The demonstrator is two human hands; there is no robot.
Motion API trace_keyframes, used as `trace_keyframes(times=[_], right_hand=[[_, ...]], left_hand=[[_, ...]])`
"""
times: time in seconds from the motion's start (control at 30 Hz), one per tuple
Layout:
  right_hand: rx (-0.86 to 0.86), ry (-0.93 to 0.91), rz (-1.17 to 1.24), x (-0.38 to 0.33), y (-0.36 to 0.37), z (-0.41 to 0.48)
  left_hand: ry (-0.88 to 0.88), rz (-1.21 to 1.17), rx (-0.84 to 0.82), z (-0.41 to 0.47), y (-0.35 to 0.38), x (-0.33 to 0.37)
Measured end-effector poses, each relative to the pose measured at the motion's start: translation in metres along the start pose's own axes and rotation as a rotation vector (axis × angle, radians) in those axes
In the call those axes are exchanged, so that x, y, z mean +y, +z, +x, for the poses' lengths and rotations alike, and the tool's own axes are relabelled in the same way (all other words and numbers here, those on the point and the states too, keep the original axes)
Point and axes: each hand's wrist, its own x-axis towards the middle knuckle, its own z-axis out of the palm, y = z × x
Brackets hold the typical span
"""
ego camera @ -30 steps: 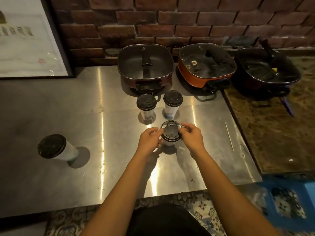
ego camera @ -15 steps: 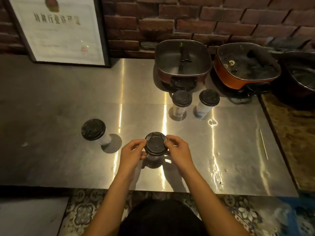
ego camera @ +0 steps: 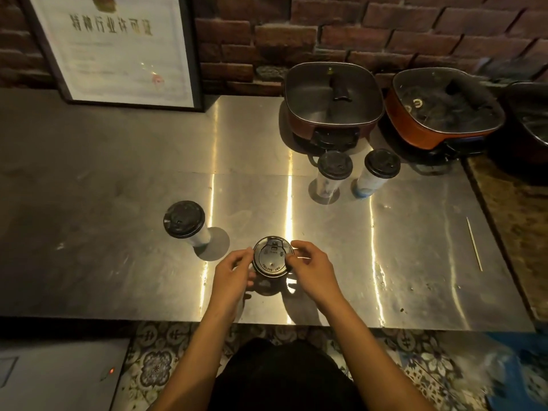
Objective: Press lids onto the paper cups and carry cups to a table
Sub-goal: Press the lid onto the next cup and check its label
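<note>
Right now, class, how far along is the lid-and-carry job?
Done: three cups on the counter already wear lids. In hand: the left hand and right hand grip the fourth lid at its rim. Left: carrying the cups away.

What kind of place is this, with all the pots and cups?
Probably a small food or drink shop's work counter. A steel counter holds lidded paper cups and electric cooking pots along a brick wall, and a framed certificate, like a business licence, leans there.
</note>
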Motion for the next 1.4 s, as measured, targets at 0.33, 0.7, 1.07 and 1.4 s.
trace_keyframes(times=[0.33,0.7,1.07,1.4], right_hand=[[0.113,-0.007,0.072,-0.018,0.010,0.016],[0.137,0.180,0.038,-0.024,0.050,0.041],[0.181,0.208,0.077,-0.017,0.056,0.044],[0.189,0.177,0.121,-0.011,0.058,0.046]], left_hand=[[0.043,0.069,0.088,0.015,0.017,0.021],[-0.004,0.172,-0.005,0.027,0.051,0.038],[-0.027,0.220,0.145,0.037,0.058,0.022],[-0.066,0.225,0.198,0.043,0.061,0.019]])
